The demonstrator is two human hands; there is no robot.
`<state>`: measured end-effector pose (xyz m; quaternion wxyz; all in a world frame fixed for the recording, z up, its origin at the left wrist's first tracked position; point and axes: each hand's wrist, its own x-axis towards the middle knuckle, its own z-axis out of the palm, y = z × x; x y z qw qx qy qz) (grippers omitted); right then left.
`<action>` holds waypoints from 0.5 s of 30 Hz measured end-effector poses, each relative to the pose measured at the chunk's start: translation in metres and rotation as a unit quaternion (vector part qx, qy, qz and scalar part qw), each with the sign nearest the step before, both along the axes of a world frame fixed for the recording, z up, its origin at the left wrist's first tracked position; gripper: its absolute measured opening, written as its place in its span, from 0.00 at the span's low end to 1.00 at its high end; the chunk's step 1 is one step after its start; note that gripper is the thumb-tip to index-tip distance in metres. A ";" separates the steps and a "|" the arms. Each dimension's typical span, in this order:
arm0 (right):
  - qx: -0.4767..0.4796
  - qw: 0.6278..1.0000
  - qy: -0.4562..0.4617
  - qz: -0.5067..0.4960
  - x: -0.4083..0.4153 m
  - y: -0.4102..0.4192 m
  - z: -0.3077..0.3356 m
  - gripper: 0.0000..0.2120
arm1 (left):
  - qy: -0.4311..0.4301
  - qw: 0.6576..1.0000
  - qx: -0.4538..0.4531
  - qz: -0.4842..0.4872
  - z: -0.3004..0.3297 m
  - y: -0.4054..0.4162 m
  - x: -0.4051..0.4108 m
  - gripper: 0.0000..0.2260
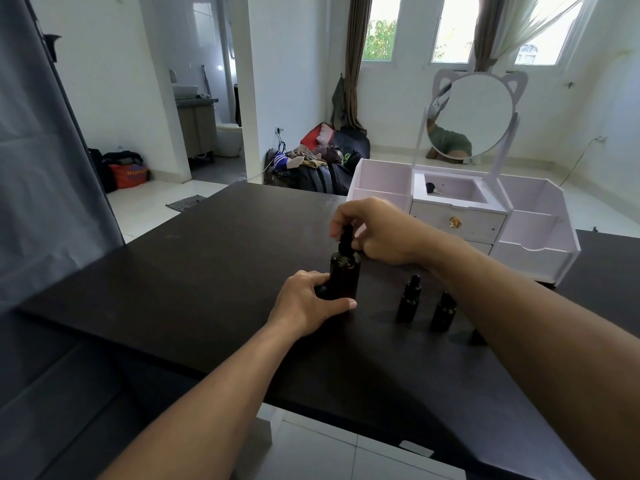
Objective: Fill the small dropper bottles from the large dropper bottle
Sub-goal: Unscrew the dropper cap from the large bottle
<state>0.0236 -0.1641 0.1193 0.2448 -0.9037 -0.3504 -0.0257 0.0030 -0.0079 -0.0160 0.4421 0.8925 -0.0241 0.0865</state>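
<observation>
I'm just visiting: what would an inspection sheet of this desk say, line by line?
Surface: dark table, matte.
Job's things: large dropper bottle upright; two small dropper bottles capped, standing to its right.
Clutter: pale organiser with round mirror at the far right of the table.
Grippers: left hand grips the large bottle's base; right hand pinches its dropper cap.
Cables: one on the floor by the far wall.
Surroundings: bags on the floor, windows, bathroom doorway.
</observation>
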 end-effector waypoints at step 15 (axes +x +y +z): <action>-0.065 0.996 -0.052 -0.034 0.002 0.006 0.003 0.08 | -0.004 1.000 0.005 0.001 -0.001 0.000 0.002 0.27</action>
